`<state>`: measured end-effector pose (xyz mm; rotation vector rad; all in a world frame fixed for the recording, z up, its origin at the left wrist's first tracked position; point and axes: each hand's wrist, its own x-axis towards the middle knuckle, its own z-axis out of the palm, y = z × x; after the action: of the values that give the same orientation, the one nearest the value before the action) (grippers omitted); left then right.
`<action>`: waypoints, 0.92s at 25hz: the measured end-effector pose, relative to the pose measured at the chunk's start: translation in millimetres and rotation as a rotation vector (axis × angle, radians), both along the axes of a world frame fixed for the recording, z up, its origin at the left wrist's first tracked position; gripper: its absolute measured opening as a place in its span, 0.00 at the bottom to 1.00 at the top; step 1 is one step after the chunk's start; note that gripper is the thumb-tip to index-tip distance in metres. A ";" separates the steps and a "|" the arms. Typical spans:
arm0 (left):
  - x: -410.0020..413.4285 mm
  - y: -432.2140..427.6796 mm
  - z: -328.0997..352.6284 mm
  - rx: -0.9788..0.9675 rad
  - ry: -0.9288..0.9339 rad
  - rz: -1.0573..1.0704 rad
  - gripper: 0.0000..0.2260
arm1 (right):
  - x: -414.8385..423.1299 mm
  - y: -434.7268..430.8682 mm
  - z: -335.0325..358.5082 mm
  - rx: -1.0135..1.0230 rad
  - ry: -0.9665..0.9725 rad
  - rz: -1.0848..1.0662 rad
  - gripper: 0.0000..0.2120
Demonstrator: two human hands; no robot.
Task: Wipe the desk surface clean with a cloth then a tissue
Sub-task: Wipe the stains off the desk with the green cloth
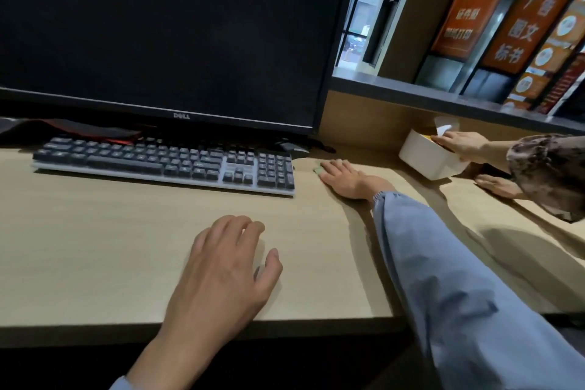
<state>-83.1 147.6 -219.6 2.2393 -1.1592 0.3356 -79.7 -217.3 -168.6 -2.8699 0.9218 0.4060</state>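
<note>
The cloth [317, 170], a small greenish scrap, lies on the desk [95, 231] just right of the keyboard [164, 161], nearly all of it hidden beneath the right hand [343, 177]. That hand lies flat, its straight fingers pressing down rather than curling round the cloth. This suits pushing it across the wood, so I judge this to be the cloth stage, at the strip by the keyboard's end. The left hand [228, 263] rests near the desk's front edge, relaxed and holding nothing, probably as a brace for the forward reach. Further right, a white box [424, 165] with a tissue [443, 127] rising from it looks tilted under a second person's hand [459, 144], perhaps to free the surface beneath. Their other hand [497, 185] lies flat on the desk beside it.
</note>
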 end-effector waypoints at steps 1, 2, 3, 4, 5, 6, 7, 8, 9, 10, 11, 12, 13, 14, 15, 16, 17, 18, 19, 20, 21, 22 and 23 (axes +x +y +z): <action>-0.1 -0.5 1.0 -0.006 0.006 0.001 0.21 | -12.4 12.1 -0.7 -0.009 -0.025 0.011 0.31; 0.1 -0.6 1.8 0.003 0.018 -0.005 0.21 | -25.7 27.0 1.6 0.012 -0.038 0.029 0.30; -0.1 -0.7 2.4 0.022 0.025 -0.015 0.21 | -40.0 41.1 2.0 0.030 -0.033 0.054 0.30; -0.7 -0.2 3.3 0.040 0.029 -0.024 0.21 | -56.4 57.0 0.9 0.032 -0.027 0.079 0.30; -1.8 0.8 3.6 0.054 0.032 -0.028 0.22 | -73.2 69.8 -2.9 0.022 -0.028 0.101 0.30; -2.2 1.4 3.9 0.058 0.028 -0.028 0.22 | -89.4 84.2 -3.3 0.024 -0.032 0.123 0.30; -4.5 2.8 5.0 0.058 0.020 -0.031 0.22 | -108.5 99.7 -2.5 0.035 -0.041 0.133 0.30; -3.9 2.1 5.1 0.061 0.020 -0.029 0.21 | -122.5 113.5 -2.0 0.041 -0.047 0.148 0.29; -2.7 1.1 5.4 0.064 0.024 -0.025 0.21 | -135.0 125.5 -3.7 0.039 -0.049 0.166 0.29; -3.1 1.5 5.8 0.066 0.023 -0.030 0.20 | -148.8 138.4 -5.3 0.035 -0.046 0.175 0.29; -3.5 2.1 6.7 0.072 0.022 -0.039 0.19 | -160.7 149.0 -5.9 0.033 -0.042 0.177 0.29; -3.9 2.3 7.6 0.077 0.021 -0.045 0.18 | -170.0 157.1 -5.4 0.037 -0.039 0.176 0.29; -4.4 2.4 8.0 0.079 0.020 -0.047 0.18 | -177.1 162.8 -5.2 0.041 -0.035 0.173 0.29; -4.3 2.6 7.6 0.076 0.017 -0.045 0.18 | -181.2 166.3 -5.5 0.042 -0.032 0.170 0.28; -4.2 2.5 7.3 0.077 0.010 -0.043 0.19 | -181.9 167.7 -5.9 0.039 -0.028 0.165 0.28; -5.5 2.0 7.7 0.086 -0.001 -0.042 0.21 | -181.2 166.9 -6.1 0.037 -0.022 0.159 0.28; -6.9 1.6 8.1 0.097 -0.014 -0.038 0.21 | -178.2 164.4 -5.9 0.038 -0.013 0.150 0.28; -7.4 1.5 7.7 0.107 -0.029 -0.027 0.22 | -172.7 161.8 -4.6 0.046 -0.009 0.140 0.28; -6.9 1.8 7.5 0.118 -0.039 -0.012 0.21 | -164.4 158.2 -3.1 0.054 -0.009 0.132 0.29; -6.5 2.1 7.4 0.128 -0.041 0.000 0.21 | -154.6 152.2 -2.8 0.055 -0.012 0.130 0.29; -6.7 2.1 8.4 0.130 -0.041 0.002 0.21 | -144.1 144.2 -1.7 0.052 -0.013 0.123 0.29; -5.6 1.6 7.6 0.125 -0.042 0.002 0.21 | -129.9 134.7 -1.4 0.053 -0.012 0.111 0.29; -4.8 0.8 6.9 0.119 -0.041 0.004 0.21 | -113.3 124.1 -1.0 0.056 -0.013 0.098 0.30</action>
<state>-87.9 148.5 -212.7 2.3478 -1.2252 0.3226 -193.0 -93.2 -169.6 -2.8706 0.7574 0.4153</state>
